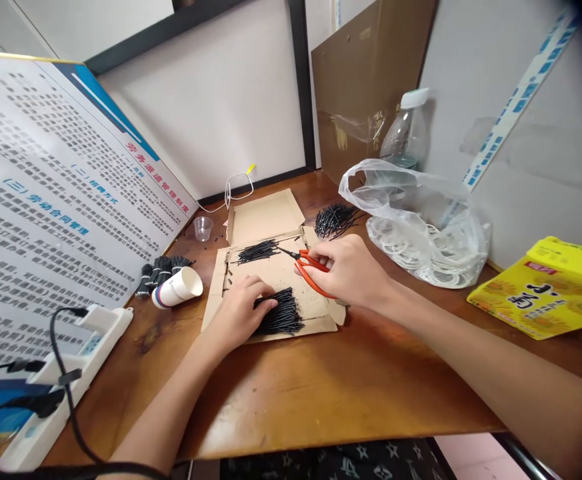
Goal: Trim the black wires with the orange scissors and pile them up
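Flattened cardboard (265,217) lies on the wooden table. On its near part is a pile of short black sticks (281,312), with my left hand (243,303) resting on the pile's left side, fingers bent and thumb on the sticks. My right hand (343,267) grips orange-handled scissors (313,270) over the right side of the cardboard. The scissor tips point left, at the right end of a smaller bundle of black sticks (257,251). Whether the tips touch that bundle is too small to tell.
Another black pile (335,220) lies behind my right hand. A plastic bag (421,253) of white cords, a bottle (407,130) and a yellow box (545,287) stand right. Left are a tipped paper cup (177,287), black bundles (161,272), a clear cup (203,228) and a power strip (71,380).
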Demonstrator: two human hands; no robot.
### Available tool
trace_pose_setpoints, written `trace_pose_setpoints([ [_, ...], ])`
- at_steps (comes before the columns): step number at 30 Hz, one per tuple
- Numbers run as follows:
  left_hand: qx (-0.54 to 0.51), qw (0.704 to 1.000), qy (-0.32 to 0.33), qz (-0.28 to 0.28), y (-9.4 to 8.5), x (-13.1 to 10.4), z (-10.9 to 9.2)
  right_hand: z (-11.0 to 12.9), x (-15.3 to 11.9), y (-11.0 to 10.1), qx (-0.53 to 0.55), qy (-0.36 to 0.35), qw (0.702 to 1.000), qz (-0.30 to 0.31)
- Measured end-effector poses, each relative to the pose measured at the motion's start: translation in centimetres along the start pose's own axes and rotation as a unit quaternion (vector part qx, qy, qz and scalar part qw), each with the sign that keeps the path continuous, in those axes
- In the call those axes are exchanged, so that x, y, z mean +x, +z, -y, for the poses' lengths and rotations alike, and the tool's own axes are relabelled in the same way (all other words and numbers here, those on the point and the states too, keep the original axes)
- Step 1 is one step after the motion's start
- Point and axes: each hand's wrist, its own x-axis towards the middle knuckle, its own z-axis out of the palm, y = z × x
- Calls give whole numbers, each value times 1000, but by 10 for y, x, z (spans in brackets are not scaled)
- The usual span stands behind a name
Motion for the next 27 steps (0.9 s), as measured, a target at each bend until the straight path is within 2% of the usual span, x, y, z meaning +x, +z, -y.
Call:
trace_pose_setpoints([
  [3,-14,999,-22,19,8,-6,-5,-1,-1,2,-1,4,1000,5],
  [7,-10,1000,-29,1,13,-3,-3,-2,0,3,-1,-2,1000,17],
  [12,-26,996,-28,-76,6,-7,-7,-2,-1,3,7,-7,999,30],
  [17,-135,978,-78,-136,-1,-10,-14,2,-5,3,23,-17,998,55],
  [20,-191,965,-90,-156,-5,-11,-18,4,-7,4,25,-21,997,70],
  [27,-223,955,-91,-174,-9,-15,-23,4,-8,5,21,-51,995,85],
])
